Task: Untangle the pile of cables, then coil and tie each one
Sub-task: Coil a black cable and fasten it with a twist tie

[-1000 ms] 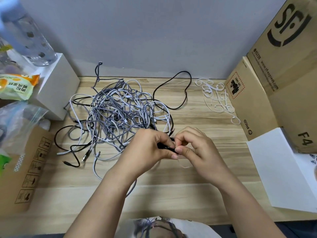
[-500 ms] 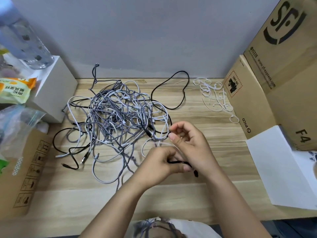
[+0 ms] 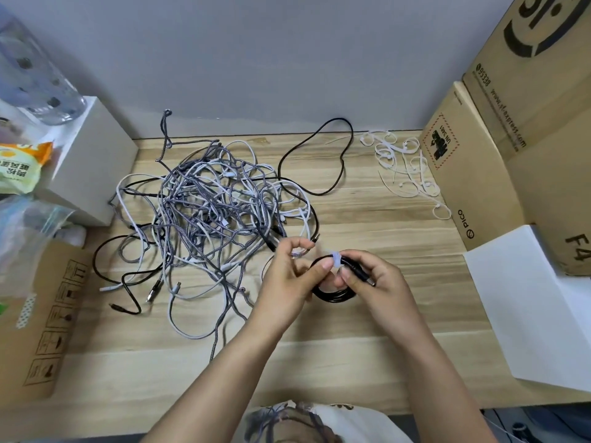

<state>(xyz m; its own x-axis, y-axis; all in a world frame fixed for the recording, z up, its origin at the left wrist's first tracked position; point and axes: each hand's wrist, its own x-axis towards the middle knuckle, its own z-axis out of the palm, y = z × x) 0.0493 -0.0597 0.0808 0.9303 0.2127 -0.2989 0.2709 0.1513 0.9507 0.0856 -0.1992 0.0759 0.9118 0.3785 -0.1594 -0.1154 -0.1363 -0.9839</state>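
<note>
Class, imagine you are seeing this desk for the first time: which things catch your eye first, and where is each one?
First, the big tangled pile of cables left of centre on the wooden table. Just right of it, the left hand and right hand hold a black coiled cable with a white tie round it. Loose white ties lie at the back right.

A pale wooden desk (image 3: 367,215) stands against a plain grey wall (image 3: 271,52) in even light.
</note>
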